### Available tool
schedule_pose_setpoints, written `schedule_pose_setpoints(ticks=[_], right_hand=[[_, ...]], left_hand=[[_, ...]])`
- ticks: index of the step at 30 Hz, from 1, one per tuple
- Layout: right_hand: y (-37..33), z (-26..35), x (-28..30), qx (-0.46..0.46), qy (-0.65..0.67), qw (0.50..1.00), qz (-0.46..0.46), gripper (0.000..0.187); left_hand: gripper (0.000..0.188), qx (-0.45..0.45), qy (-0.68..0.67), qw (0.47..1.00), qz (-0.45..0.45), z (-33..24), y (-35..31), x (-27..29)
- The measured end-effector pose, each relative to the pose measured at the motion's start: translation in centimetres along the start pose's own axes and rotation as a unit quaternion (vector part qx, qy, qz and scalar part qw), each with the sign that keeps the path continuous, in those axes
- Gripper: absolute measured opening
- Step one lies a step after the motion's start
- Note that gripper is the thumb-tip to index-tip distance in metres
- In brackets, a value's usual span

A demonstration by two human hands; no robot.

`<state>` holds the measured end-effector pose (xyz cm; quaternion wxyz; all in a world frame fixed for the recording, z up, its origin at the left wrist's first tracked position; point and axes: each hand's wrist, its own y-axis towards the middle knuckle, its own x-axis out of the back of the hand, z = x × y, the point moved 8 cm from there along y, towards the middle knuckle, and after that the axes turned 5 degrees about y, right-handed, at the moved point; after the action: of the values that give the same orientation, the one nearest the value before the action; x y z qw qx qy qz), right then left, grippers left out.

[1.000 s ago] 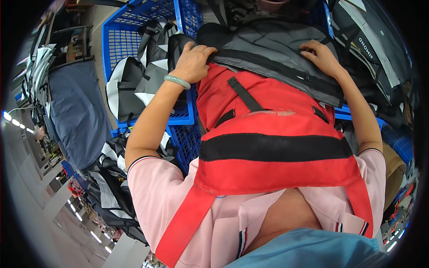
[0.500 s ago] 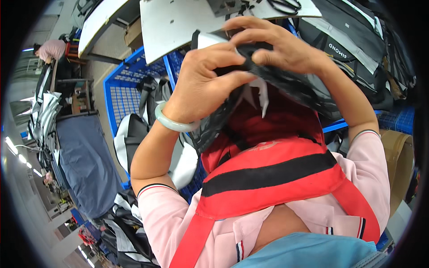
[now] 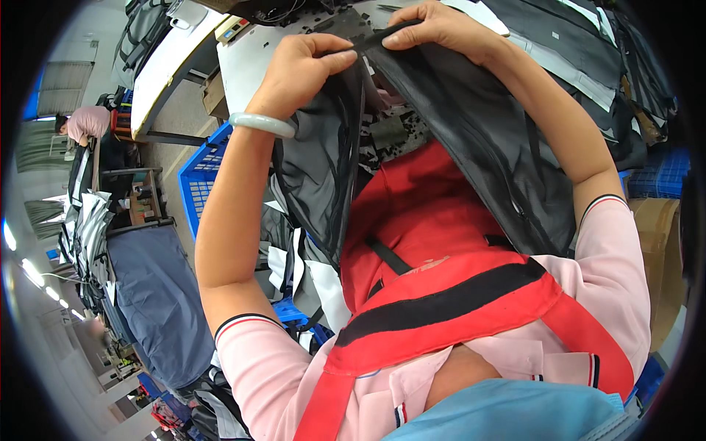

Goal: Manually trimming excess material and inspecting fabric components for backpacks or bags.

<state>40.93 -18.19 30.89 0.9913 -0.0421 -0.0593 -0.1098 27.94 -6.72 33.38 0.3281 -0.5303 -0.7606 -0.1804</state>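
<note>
I hold up a dark grey and black fabric piece [image 3: 482, 121], part of a bag by its look, with zipper-like seams running down it. Its two sides hang apart in front of my red apron [image 3: 434, 184]. My left hand [image 3: 303, 73], with a pale bangle at the wrist, pinches the black top edge between thumb and fingers. A short way to the right, my right hand [image 3: 441, 31] grips the same edge, which is stretched between the two hands. Dark scraps show through the gap between the hanging sides.
A white table [image 3: 246, 70] stands ahead, bearing small dark scraps. Left of me is a blue plastic crate [image 3: 197, 176]. Grey and black bag pieces [image 3: 566, 55] are piled at the right, above a cardboard box [image 3: 660, 257]. Another person [image 3: 90, 123] bends at the far left.
Both hands have moved up and farther forward. The fabric, bunched between my fingers before, now hangs spread out at full length. More of the apron and tabletop shows.
</note>
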Motion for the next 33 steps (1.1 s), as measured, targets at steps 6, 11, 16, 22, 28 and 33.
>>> schedule_pose_setpoints(ticks=[6, 11, 16, 22, 28, 33], right_hand=[[3.8, -1.1, 1.8, 0.011, 0.115, 0.993, -0.032, 0.029], [5.8, -1.8, 2.7, 0.008, 0.123, 0.991, -0.053, 0.028], [6.9, -2.1, 3.1, 0.002, 0.088, 0.995, -0.053, 0.025], [7.9, -1.9, 3.4, -0.004, 0.094, 0.994, -0.051, 0.021], [8.7, -1.2, 4.7, 0.005, 0.093, 0.992, -0.080, 0.023], [2.8, -8.9, 7.3, -0.191, -0.067, 0.975, 0.097, 0.030]], left_hand=[[0.027, 0.012, -0.109, 0.994, -0.026, 2.4, 4.6, 0.4], [0.031, 0.030, -0.090, 0.993, -0.070, 4.3, 7.2, 1.2], [0.032, 0.006, -0.087, 0.994, -0.065, 5.1, 8.2, 1.4], [0.029, -0.001, -0.115, 0.991, -0.070, 5.5, 8.7, 2.2], [0.030, -0.038, -0.084, 0.987, -0.128, 6.8, 9.5, 4.7], [0.031, -0.038, 0.022, 0.993, -0.109, 6.0, 5.4, 2.6]])
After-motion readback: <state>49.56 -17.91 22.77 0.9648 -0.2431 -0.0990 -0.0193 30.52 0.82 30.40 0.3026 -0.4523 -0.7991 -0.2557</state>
